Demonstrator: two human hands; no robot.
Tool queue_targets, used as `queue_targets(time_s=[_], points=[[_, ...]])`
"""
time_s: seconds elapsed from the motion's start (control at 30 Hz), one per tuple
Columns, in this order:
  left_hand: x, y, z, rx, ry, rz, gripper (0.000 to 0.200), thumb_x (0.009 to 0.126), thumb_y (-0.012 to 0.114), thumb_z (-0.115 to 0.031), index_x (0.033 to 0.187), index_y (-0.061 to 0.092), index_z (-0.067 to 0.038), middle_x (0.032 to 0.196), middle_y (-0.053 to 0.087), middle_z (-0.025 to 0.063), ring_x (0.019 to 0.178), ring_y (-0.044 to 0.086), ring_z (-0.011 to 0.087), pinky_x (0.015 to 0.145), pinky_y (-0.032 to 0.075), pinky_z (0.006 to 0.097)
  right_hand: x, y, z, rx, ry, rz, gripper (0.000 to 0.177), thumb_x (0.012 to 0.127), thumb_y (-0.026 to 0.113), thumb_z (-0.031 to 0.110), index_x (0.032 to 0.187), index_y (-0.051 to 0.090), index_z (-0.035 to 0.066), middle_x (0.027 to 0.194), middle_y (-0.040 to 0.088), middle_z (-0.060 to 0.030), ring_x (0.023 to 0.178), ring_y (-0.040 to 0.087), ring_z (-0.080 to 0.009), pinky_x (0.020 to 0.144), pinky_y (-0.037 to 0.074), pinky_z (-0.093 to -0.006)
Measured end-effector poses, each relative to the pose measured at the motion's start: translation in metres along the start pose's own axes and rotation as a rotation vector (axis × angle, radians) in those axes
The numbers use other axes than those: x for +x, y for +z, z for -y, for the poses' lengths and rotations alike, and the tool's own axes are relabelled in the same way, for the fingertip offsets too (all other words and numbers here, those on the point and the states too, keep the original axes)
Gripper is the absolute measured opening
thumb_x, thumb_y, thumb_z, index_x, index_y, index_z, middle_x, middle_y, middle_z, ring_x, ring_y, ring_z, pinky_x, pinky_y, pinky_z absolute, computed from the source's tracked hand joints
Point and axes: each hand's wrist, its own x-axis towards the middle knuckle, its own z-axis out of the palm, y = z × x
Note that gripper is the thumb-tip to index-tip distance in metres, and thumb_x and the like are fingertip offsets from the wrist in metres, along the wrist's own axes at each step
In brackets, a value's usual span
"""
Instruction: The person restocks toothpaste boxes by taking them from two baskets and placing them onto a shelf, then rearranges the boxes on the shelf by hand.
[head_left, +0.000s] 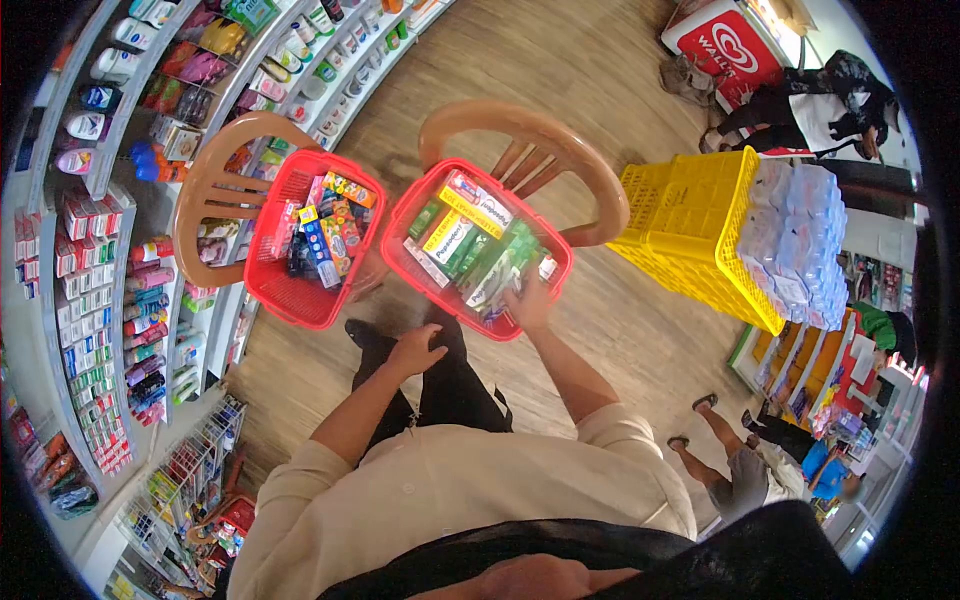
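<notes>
Two red baskets stand on brown plastic chairs in front of me. The right basket (395,243) holds green and white toothpaste boxes (455,240), some with a yellow band. My right hand (530,300) reaches into its lower right part, among the packs; what its fingers hold, if anything, is hidden. The left basket (367,180) contains mixed colourful packs (335,228). Below the baskets, my left hand (416,352) hangs over my legs, fingers apart and holding nothing.
Shelves (125,215) of toiletries curve along the left. Yellow crates (685,225) and wrapped bottles (795,245) are at the right. Behind them is a red Wall's freezer (725,50). People stand at the upper right and lower right. Chair backs (530,125) rise behind the baskets.
</notes>
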Motion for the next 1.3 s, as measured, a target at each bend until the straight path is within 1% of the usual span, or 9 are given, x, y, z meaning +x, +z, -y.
queue_targets(time_s=[0.17, 0.3, 0.4, 0.47, 0.6, 0.83, 0.93, 1.1, 1.3], points=[[0.016, 0.013, -0.038, 0.033, 0.419, -0.452, 0.07, 0.07, 0.079, -0.035, 0.126, 0.048, -0.005, 0.116, 0.057, 0.021, 0.101, 0.059, 0.0361, 0.087, 0.047, 0.0427, -0.027, 0.004, 0.027, 0.308, -0.391, -0.074, 0.026, 0.078, 0.065, 0.017, 0.095, 0.054, 0.001, 0.082, 0.058, -0.0144, 0.076, 0.06, -0.0296, 0.07, 0.048, -0.0374], [0.015, -0.003, -0.057, -0.054, 0.415, -0.431, 0.059, 0.07, 0.078, -0.03, 0.116, 0.053, -0.003, 0.11, 0.059, 0.0228, 0.098, 0.06, 0.0378, 0.082, 0.048, 0.0446, -0.023, -0.008, 0.054, 0.373, -0.439, 0.197, 0.021, 0.083, 0.065, 0.014, 0.097, 0.055, 0.003, 0.091, 0.058, -0.0158, 0.084, 0.06, -0.0284, 0.072, 0.048, -0.0362], [0.011, -0.007, -0.041, -0.071, 0.046, -0.22, 0.039, 0.073, 0.071, -0.025, 0.103, 0.061, -0.003, 0.095, 0.065, 0.0218, 0.091, 0.062, 0.0383, 0.078, 0.049, 0.0451, 0.005, -0.003, 0.038, 0.469, -0.353, 0.496, 0.018, 0.091, 0.059, 0.018, 0.098, 0.057, 0.002, 0.091, 0.059, -0.0132, 0.085, 0.06, -0.0257, 0.077, 0.047, -0.0347], [0.007, 0.0, -0.012, 0.008, 0.065, -0.288, 0.039, 0.073, 0.071, -0.026, 0.104, 0.061, -0.004, 0.095, 0.065, 0.0214, 0.09, 0.063, 0.0378, 0.078, 0.049, 0.0456, 0.054, 0.028, -0.033, -0.03, -0.636, 0.122, 0.038, 0.096, 0.041, 0.033, 0.098, 0.063, 0.002, 0.096, 0.062, -0.018, 0.095, 0.06, -0.0341, 0.086, 0.046, -0.0431], [-0.022, 0.001, 0.027, 0.051, -0.102, -0.341, 0.039, 0.073, 0.072, -0.028, 0.102, 0.062, -0.004, 0.095, 0.065, 0.0219, 0.091, 0.063, 0.0373, 0.079, 0.05, 0.0458, 0.099, -0.006, -0.061, -0.81, -0.161, 0.377, 0.042, 0.081, 0.055, 0.041, 0.112, 0.063, 0.014, 0.12, 0.057, -0.0144, 0.111, 0.055, -0.03, 0.094, 0.042, -0.0468], [-0.051, -0.002, 0.067, -0.086, -0.182, -0.462, 0.043, 0.072, 0.074, -0.03, 0.102, 0.062, -0.002, 0.094, 0.066, 0.022, 0.091, 0.063, 0.0382, 0.079, 0.05, 0.0444, 0.089, -0.036, -0.027, -1.02, -0.246, 0.677, 0.06, 0.066, 0.074, 0.039, 0.123, 0.057, 0.032, 0.129, 0.048, -0.0033, 0.118, 0.049, -0.0319, 0.096, 0.04, -0.0485], [-0.051, -0.007, 0.061, -0.073, -0.197, -0.479, 0.044, 0.071, 0.075, -0.032, 0.102, 0.063, -0.003, 0.092, 0.066, 0.022, 0.091, 0.063, 0.0383, 0.079, 0.05, 0.0443, 0.091, -0.022, -0.017, -1.164, -0.282, 0.701, 0.056, 0.068, 0.072, 0.039, 0.121, 0.059, 0.023, 0.133, 0.049, -0.0095, 0.117, 0.051, -0.0392, 0.092, 0.04, -0.0564], [-0.04, -0.005, 0.047, -0.124, -0.15, -0.626, 0.052, 0.071, 0.078, -0.042, 0.101, 0.063, -0.002, 0.084, 0.067, 0.0175, 0.077, 0.067, 0.0328, 0.071, 0.052, 0.0405, 0.075, 0.048, 0.053, -0.738, 0.032, 0.464, 0.034, 0.078, 0.062, 0.031, 0.105, 0.068, 0.01, 0.097, 0.068, -0.0112, 0.093, 0.065, -0.0308, 0.077, 0.049, -0.0488], [-0.035, 0.004, 0.047, -0.66, -0.407, -0.478, 0.042, 0.079, 0.074, -0.042, 0.093, 0.059, -0.006, 0.067, 0.059, 0.0056, 0.05, 0.057, 0.0143, 0.05, 0.048, 0.0292, 0.068, 0.17, 0.043, -0.425, 0.258, 0.516, 0.045, 0.083, 0.056, 0.041, 0.111, 0.066, 0.007, 0.118, 0.063, -0.0163, 0.111, 0.06, -0.0314, 0.092, 0.044, -0.0478]])
